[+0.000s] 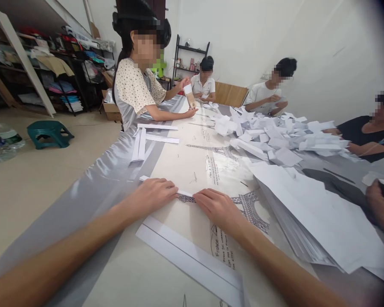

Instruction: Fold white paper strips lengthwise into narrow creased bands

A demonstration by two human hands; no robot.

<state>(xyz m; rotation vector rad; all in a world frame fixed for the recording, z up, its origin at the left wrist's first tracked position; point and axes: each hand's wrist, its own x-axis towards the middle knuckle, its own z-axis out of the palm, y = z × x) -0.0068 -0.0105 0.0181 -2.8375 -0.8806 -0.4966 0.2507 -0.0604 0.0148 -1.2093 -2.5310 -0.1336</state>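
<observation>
A narrow folded strip of white paper (186,194) lies across the printed tablecloth (176,168) in front of me. My left hand (156,194) presses on its left part with fingers curled together, and a short end sticks out past the knuckles. On the strip's right part, my right hand (216,208) has its fingers closed along the edge; that end is hidden beneath it. Nearer to me, below both hands, rests a folded white sheet (192,260) with a dark lengthwise line. Several folded paper strips (140,145) lie farther off at the left.
A stack of white paper (320,213) stands right of my right arm. Behind it spreads a big heap of folded papers (272,136). Several people sit around the table, one holding a printed paper piece (190,97). A green stool (50,133) is on the floor at left.
</observation>
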